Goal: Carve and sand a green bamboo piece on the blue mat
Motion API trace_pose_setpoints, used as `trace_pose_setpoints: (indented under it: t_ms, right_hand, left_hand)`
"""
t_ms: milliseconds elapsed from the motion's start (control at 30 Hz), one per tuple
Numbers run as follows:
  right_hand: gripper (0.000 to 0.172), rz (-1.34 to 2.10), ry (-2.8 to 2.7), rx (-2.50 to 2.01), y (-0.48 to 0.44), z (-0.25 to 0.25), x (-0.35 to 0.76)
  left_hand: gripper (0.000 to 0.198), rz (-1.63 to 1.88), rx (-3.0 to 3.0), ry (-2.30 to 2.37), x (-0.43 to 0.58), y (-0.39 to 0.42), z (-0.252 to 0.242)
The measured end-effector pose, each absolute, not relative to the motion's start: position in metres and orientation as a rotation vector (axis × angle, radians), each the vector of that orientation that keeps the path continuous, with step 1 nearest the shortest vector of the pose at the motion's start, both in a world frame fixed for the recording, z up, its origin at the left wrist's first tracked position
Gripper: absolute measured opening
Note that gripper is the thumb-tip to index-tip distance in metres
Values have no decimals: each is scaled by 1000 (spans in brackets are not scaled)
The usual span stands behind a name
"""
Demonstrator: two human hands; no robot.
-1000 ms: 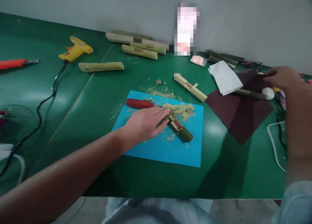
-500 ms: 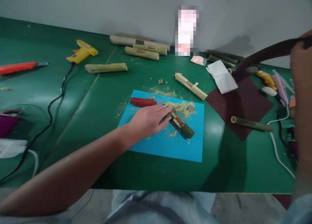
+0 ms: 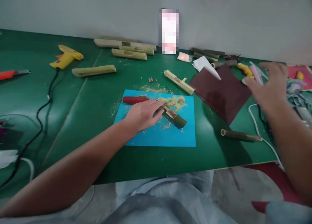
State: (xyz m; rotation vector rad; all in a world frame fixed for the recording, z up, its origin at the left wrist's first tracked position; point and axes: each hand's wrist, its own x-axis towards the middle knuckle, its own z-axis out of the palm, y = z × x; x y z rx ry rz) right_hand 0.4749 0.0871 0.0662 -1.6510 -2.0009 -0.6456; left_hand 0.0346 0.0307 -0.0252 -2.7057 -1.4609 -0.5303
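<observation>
My left hand (image 3: 143,115) is closed around the upper left end of a green bamboo tube (image 3: 180,120) with a rectangular opening cut in its side. The tube lies on a blue sheet (image 3: 170,141) amid pale shavings (image 3: 176,102). Partly behind that hand rests a tool with a red handle (image 3: 134,100); its working end is mostly hidden. My right hand (image 3: 271,84), slightly blurred, is raised over the right side with thumb and fingers apart and nothing visible in it. Left of it, a dark maroon sheet (image 3: 219,94) partly covers a white paper (image 3: 203,64).
A cut bamboo piece (image 3: 179,82) lies beyond the blue sheet, and a bamboo tube (image 3: 241,136) sits near the right front. A yellow glue gun (image 3: 65,57) with a black cord is at left. More bamboo pieces (image 3: 129,54) and a blurred-out screen (image 3: 168,32) are by the wall.
My right hand has come down and let go of a dark sheet, which now overlaps the white paper. The left hand keeps its hold on the bamboo tube. The view has turned right.
</observation>
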Motion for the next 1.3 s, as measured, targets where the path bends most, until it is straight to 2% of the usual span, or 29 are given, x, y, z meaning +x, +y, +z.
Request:
trace_pose_setpoints:
  t_ms: [33,67,100,200,367,533,700,833,933,1033,1100,1167,1233,1300]
  right_hand:
    - [54,-515,-2083,-1574,56,58,470]
    - [43,-373,-2165,-1496,23,49,467]
    - [43,-263,-2305,-1406,-11,38,466]
    - [57,-220,-2474,-1403,-92,2,476]
    - [39,-210,-2579,-1401,-117,-32,503]
    - [33,-431,-2500,-1603,-52,-17,490]
    - [39,-479,-2503,-1574,96,12,442]
    - [72,-397,-2443,-1748,217,40,403]
    - [78,-335,-2222,-1841,253,55,375]
    - [65,-233,-2065,-1668,220,55,343]
    - [42,-174,-2050,-1498,169,48,320]
    - [28,-22,-2095,-1431,110,39,297]
    - [23,150,-2248,-1471,57,31,277]
    - [29,177,-2374,-1566,21,24,264]
  left_hand:
    - [35,-526,-2706,-1466,35,31,-25]
    - [35,-524,-2709,-1467,35,30,-25]
    - [36,-521,-2713,-1470,35,30,-25]
    - [37,-514,-2709,-1488,36,30,-26]
    - [37,-537,-2706,-1499,37,31,-26]
    - [37,-548,-2721,-1529,36,32,-25]
    - [34,-597,-2727,-1471,35,34,-29]
    - [31,-605,-2744,-1429,35,32,-26]
    - [31,-544,-2765,-1461,36,30,-22]
    - [34,-546,-2762,-1475,36,30,-21]
    - [37,-582,-2743,-1462,36,30,-22]
    - [36,-612,-2724,-1454,36,31,-25]
    - [33,-646,-2703,-1454,35,32,-27]
    - [32,-693,-2684,-1438,35,32,-30]
